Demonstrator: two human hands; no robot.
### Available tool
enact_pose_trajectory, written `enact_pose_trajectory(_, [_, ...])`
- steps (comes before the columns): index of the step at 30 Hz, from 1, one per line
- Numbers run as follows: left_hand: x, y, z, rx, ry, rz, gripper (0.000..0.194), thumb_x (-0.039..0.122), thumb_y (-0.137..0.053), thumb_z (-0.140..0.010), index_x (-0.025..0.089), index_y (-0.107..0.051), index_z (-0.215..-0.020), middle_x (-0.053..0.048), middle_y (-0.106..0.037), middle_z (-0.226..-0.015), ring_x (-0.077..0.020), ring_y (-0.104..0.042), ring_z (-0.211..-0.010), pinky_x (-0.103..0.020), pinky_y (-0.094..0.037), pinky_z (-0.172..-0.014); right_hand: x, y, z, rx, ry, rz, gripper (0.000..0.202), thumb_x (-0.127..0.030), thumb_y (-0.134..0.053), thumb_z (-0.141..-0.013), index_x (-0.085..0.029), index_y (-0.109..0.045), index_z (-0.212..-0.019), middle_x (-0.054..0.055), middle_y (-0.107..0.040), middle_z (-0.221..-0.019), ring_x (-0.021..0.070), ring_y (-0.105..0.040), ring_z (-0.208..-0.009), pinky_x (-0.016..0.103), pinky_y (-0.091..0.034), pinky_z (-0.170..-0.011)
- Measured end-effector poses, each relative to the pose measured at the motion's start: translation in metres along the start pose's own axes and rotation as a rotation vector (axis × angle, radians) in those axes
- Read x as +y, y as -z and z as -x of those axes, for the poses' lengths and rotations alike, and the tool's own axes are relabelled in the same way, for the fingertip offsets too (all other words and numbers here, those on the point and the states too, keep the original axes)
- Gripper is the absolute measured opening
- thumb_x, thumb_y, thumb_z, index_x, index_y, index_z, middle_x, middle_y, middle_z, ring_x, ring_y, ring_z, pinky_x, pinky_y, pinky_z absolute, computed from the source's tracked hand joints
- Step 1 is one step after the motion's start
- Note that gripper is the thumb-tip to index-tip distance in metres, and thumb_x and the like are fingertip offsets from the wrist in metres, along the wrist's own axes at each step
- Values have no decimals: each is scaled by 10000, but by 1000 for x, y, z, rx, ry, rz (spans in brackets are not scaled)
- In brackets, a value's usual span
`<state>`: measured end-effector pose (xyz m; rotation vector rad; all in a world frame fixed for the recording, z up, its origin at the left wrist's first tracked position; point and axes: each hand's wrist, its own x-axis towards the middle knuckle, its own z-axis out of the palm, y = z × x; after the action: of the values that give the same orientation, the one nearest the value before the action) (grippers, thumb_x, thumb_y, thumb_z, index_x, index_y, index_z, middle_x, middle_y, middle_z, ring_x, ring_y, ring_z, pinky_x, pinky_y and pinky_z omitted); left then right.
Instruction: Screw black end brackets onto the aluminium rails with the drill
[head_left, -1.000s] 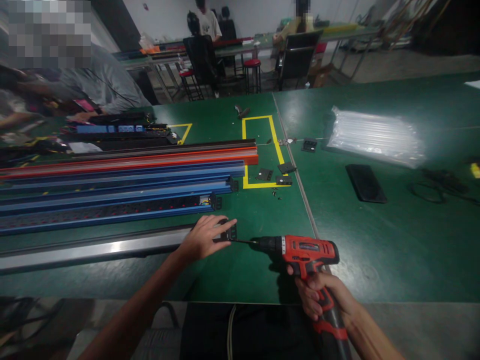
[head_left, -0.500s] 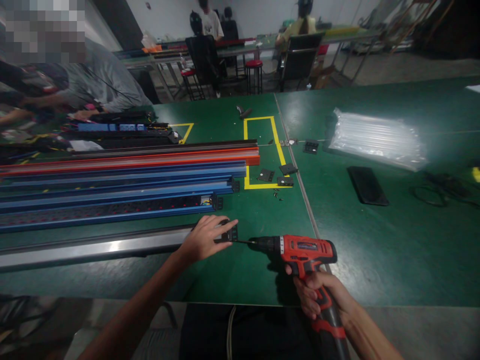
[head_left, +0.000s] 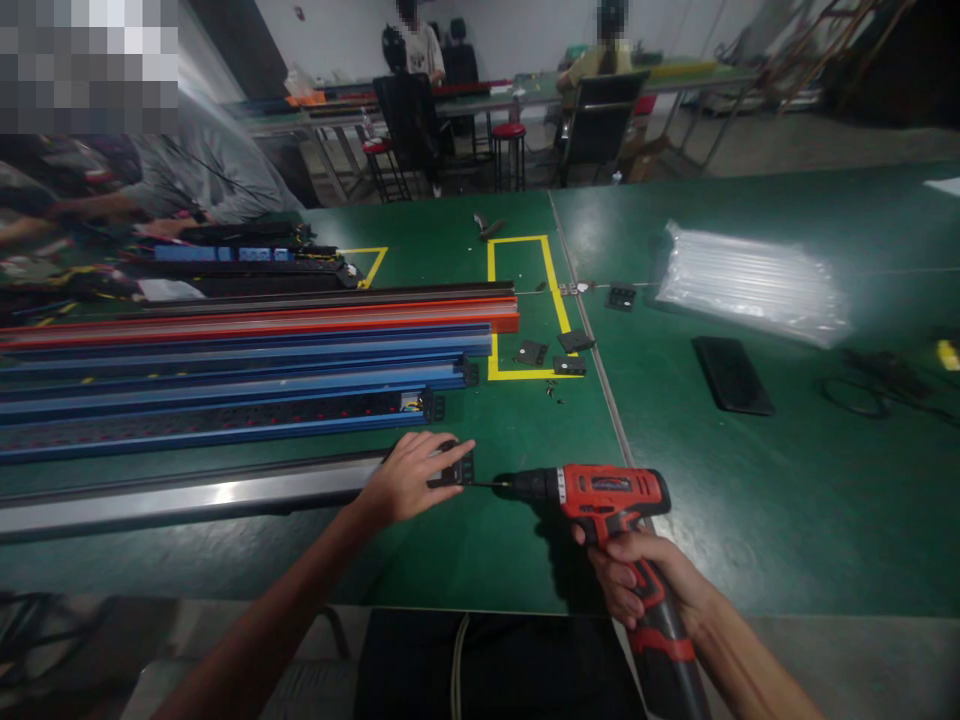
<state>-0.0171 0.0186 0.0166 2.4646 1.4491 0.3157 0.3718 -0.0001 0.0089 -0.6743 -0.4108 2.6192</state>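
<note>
Clasps drill (head_left: pixel 615 490) with right hand (head_left: pixel 630 575) and rail (head_left: pixel 225 492) end cap (head_left: pixel 466 468) with left hand (head_left: pixel 409 480), lower centre — seems seated, not yet fully fastened.

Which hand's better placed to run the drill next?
Likely right: right hand has its grip on the red drill, bit facing the black end piece; left hand on the silver bar.
</note>
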Motion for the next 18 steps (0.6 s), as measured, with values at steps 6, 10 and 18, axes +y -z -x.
enact_pose_trajectory(6, [-1,-2,0,-2,-3,1,635,487,-626,-975,360,-421,-1563,-100,-594,-1416,-285,-571,-1230,-466,-412,-1040,-11,-3,-1,-32,-16,54,222,-237,-669,-849,-171,-633,-1058,-100,-490,-566,68,-435,-397,215,-465,-450])
enact_pose_trajectory(10, [0,-2,-1,-2,4,-3,640,481,-630,-973,368,-414,-1565,-96,-594,-1420,-281,-570,-1229,-456,-414,-1033,-17,-2,-2,-17,-49,50,234,-224,-681,-826,-159,-657,-1049,-107,-472,-563,56,-412,-396,209,-438,-452])
enact_pose_trajectory(18, [0,-5,0,37,-2,-29,653,436,-684,-951,363,-436,-1551,-89,-607,-1400,-274,-573,-1221,-447,-414,-1030,-22,7,-8,-8,-117,23,257,-235,-681,-774,-161,-652,-1018,-121,-444,-543,47,-336,-382,202,-415,-437])
